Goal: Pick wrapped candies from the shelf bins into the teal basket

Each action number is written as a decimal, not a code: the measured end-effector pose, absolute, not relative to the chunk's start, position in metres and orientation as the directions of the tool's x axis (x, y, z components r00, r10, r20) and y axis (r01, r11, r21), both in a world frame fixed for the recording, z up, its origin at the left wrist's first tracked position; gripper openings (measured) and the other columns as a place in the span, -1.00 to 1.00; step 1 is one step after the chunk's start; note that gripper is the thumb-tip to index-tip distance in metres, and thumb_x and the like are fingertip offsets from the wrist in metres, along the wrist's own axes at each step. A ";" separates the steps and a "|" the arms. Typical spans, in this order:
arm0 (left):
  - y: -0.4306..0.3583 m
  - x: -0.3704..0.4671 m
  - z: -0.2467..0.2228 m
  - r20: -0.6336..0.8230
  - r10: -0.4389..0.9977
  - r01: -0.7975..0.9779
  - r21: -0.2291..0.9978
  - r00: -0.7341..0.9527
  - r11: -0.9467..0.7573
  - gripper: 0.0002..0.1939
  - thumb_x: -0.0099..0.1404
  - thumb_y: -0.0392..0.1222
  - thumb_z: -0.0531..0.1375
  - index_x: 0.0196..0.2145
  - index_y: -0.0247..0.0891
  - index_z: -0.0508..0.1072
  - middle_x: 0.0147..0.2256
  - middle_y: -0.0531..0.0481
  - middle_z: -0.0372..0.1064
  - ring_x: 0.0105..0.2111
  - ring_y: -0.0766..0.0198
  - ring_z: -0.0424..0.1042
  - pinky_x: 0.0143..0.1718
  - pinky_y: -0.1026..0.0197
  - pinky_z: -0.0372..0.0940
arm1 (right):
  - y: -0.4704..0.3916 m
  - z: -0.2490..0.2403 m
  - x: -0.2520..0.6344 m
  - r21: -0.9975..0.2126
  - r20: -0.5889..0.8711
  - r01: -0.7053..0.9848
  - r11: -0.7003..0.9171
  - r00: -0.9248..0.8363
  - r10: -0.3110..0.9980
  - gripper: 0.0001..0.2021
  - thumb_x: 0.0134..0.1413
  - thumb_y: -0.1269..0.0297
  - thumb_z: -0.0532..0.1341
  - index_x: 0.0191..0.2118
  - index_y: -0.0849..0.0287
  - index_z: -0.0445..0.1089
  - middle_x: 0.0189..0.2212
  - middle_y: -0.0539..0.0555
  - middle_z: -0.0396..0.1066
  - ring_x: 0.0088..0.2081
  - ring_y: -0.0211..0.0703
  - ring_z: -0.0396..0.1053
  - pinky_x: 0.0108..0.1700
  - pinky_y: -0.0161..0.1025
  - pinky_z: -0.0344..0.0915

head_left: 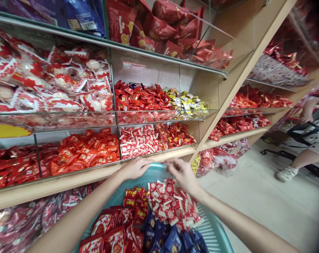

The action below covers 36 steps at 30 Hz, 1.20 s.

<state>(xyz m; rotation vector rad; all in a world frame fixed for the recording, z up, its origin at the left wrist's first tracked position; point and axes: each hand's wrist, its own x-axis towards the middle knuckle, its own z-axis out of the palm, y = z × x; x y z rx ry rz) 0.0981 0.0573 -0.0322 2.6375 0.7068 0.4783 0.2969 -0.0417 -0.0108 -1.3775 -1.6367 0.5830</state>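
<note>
A teal plastic basket (222,234) stands against the front of the shelves, holding packets in separate heaps. Over its far left rim lies my left hand (135,169), fingers closed on the edge beside the wooden shelf lip. My right hand (184,176), a little blurred, hovers at the far right rim with loosely bent fingers apart and nothing visible in them. Below it are small red-and-white packets (172,203). Red packets with yellow lettering (135,202) lie to their left. Larger red packets (113,233) and dark blue packets (172,240) fill the near part.
Glass-fronted shelves hold orange-red packets (88,151), red-and-white sweets (140,140) and yellow packets (188,102). A wooden shelf lip (77,181) runs behind the basket. Bagged goods (219,156) lie on the floor at right, and a person's leg (304,160) shows near a wheeled chair base.
</note>
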 end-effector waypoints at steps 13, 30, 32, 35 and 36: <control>0.058 0.097 -0.033 0.218 0.549 0.408 0.467 0.807 -0.785 -0.61 0.33 -0.12 -0.08 0.06 -0.12 0.29 -0.02 0.02 0.35 -0.05 0.23 0.34 0.01 0.22 0.18 | 0.095 -0.006 0.387 -0.351 0.555 0.934 0.061 0.155 0.817 -0.79 0.01 0.33 0.07 -0.22 0.20 0.36 -0.29 0.13 0.39 -0.24 -0.15 0.31 -0.20 -0.26 0.19; 0.054 0.097 -0.025 0.194 0.564 0.432 0.462 0.803 -0.774 -0.62 0.32 -0.13 -0.07 0.04 -0.14 0.32 0.00 -0.01 0.33 -0.02 0.21 0.32 0.02 0.18 0.17 | 0.100 -0.002 0.374 -0.651 0.588 0.747 0.134 0.385 0.711 -0.79 0.03 0.23 0.04 -0.34 0.22 0.35 -0.42 0.14 0.42 -0.38 -0.14 0.35 -0.28 -0.23 0.20; 0.055 0.097 -0.026 0.201 0.559 0.425 0.463 0.805 -0.778 -0.62 0.32 -0.13 -0.07 0.05 -0.13 0.31 -0.01 0.00 0.34 -0.03 0.22 0.33 0.02 0.19 0.18 | 0.086 0.000 0.374 -0.785 0.537 0.583 0.212 0.468 0.702 -0.77 -0.02 0.15 0.08 -0.37 0.23 0.32 -0.47 0.13 0.42 -0.42 -0.15 0.35 -0.30 -0.22 0.24; 0.056 0.097 -0.027 0.219 0.538 0.393 0.476 0.814 -0.787 -0.62 0.33 -0.13 -0.08 0.06 -0.11 0.30 -0.01 0.01 0.33 -0.04 0.23 0.33 0.01 0.21 0.18 | 0.057 0.001 0.369 -0.904 0.424 0.290 0.313 0.523 0.740 -0.73 -0.08 0.09 0.14 -0.37 0.23 0.28 -0.48 0.13 0.42 -0.44 -0.17 0.36 -0.32 -0.21 0.28; 0.056 0.097 -0.027 0.223 0.533 0.384 0.480 0.816 -0.789 -0.62 0.33 -0.13 -0.08 0.06 -0.11 0.30 -0.01 0.02 0.33 -0.05 0.23 0.34 0.00 0.21 0.18 | 0.046 0.001 0.365 -0.919 0.394 0.218 0.328 0.527 0.753 -0.72 -0.08 0.08 0.15 -0.36 0.22 0.27 -0.47 0.12 0.42 -0.44 -0.17 0.36 -0.33 -0.21 0.29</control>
